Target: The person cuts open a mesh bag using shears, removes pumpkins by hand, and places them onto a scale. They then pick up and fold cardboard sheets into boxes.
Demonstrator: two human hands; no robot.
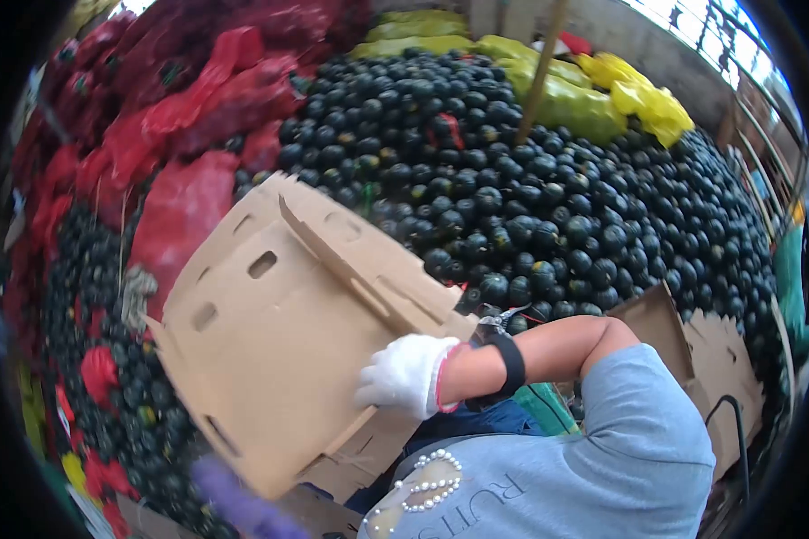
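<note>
A brown cardboard box (265,337), partly folded, is tilted in front of me. Hand holes and slots pierce its panels, and a flap stands up along its far side. My right hand (409,375), in a white knitted glove, reaches in from the right with its fingers curled at the box's near edge. A black band circles that forearm. By the lower left corner of the box is my left hand (243,499) in a purple glove. Motion smears it, so its fingers cannot be made out.
Dark green round squashes (548,235) are heaped beyond the box. Red mesh sacks (180,216) pile up at left; yellow-green sacks (566,99) lie at the back. A wooden pole (544,72) rises from the heap. More cardboard (724,364) leans at right.
</note>
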